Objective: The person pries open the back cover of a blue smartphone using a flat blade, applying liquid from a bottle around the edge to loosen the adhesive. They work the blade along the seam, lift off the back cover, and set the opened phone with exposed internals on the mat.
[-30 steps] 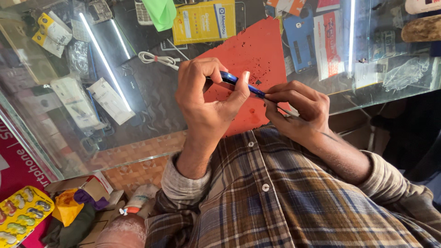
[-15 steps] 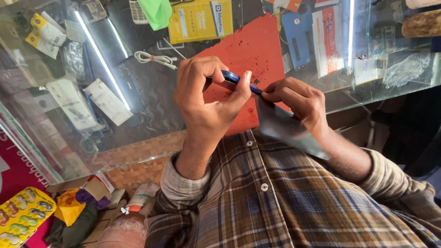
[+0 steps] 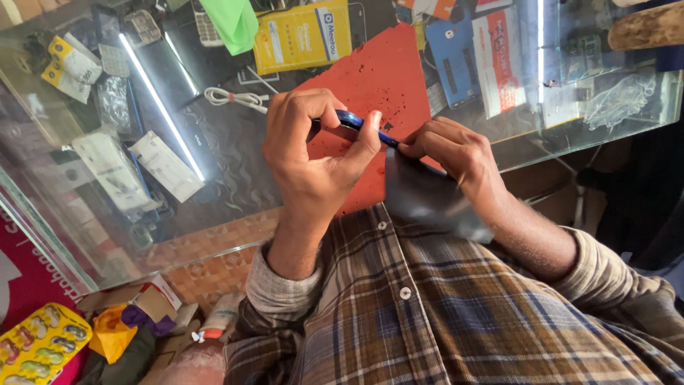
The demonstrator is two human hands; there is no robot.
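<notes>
**Inspector:** Two hands are at work above the red mat [image 3: 377,78]; the left hand [image 3: 313,153] is closed round a blue phone [image 3: 354,121], fingers curled over its top edge and thumb pressed on its near side; the right hand [image 3: 456,153] pinches the corner of a dark sheet [image 3: 427,199] where it meets the phone's end.

**Clerk:** How far along?

**Inspector:** By my judgement, midway; the sheet hangs mostly free towards the checked shirt [image 3: 456,314], joined only at that corner; whether it is coming off or going on, I cannot tell.

**Clerk:** Containers?

**Inspector:** One glass counter [image 3: 235,207] under the mat; inside, left of the mat, white packets, a white cable [image 3: 231,98] and a yellow box [image 3: 303,34]; right of it, a blue card and a red-and-white packet; below left, a yellow blister tray [image 3: 39,349] holds coloured pieces.
</notes>
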